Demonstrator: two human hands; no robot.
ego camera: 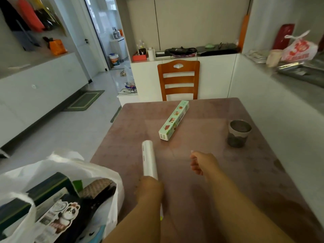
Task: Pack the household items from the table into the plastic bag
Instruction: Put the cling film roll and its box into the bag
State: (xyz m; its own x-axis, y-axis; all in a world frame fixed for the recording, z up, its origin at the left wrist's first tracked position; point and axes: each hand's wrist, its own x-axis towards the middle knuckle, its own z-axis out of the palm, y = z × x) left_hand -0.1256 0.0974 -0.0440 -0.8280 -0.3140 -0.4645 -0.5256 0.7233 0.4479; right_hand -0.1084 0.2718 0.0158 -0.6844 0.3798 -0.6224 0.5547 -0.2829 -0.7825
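Observation:
My left hand point(151, 187) grips a white roll point(149, 159) near its lower end, holding it just above the table with its top pointing away from me. My right hand point(201, 163) hovers over the table to the right of the roll, fingers loosely curled and holding nothing. A long green box of cling film point(174, 121) lies diagonally further out on the pink table point(219, 172). A dark cup with a metal rim point(238, 133) stands at the right. The white plastic bag point(57, 195) gapes open at the lower left, holding several packages.
A wooden chair point(178, 79) stands at the table's far edge. White cabinets run along the left and the back; a counter with trays and a red-printed bag point(299, 48) is on the right. Tiled floor with a green mat point(85, 100) lies to the left.

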